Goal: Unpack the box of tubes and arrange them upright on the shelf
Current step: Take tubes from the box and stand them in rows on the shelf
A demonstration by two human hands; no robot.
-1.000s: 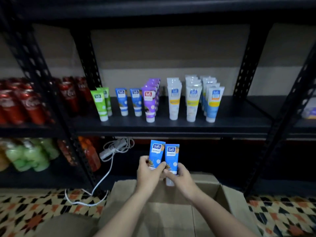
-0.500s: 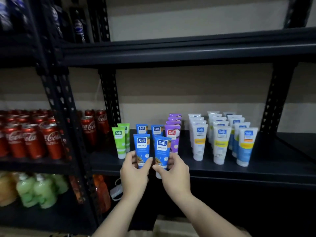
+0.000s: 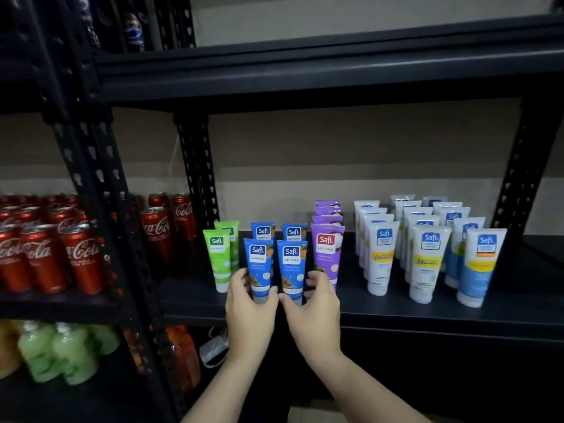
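My left hand (image 3: 248, 312) grips a blue Safi tube (image 3: 258, 264) near its cap, upright on the black shelf (image 3: 396, 312). Beside it, my right hand (image 3: 314, 309) grips a second blue tube (image 3: 291, 267), also upright. Both stand at the shelf's front, directly ahead of two more blue tubes (image 3: 278, 232). Two green tubes (image 3: 220, 257) stand to the left, a row of purple tubes (image 3: 327, 248) to the right. Only a sliver of the cardboard box (image 3: 314, 413) shows at the bottom edge.
Several white and light-blue tubes (image 3: 427, 254) fill the shelf's right half. Red cola cans (image 3: 61, 248) crowd the left bay behind a black upright (image 3: 100, 184). Green bottles (image 3: 61, 352) sit on the lower left shelf. Another shelf board (image 3: 305, 71) runs overhead.
Both hands rose from the box with the two blue tubes and brought them forward onto the shelf, in front of the other blue tubes. The camera tilted up, so the box dropped out of view.
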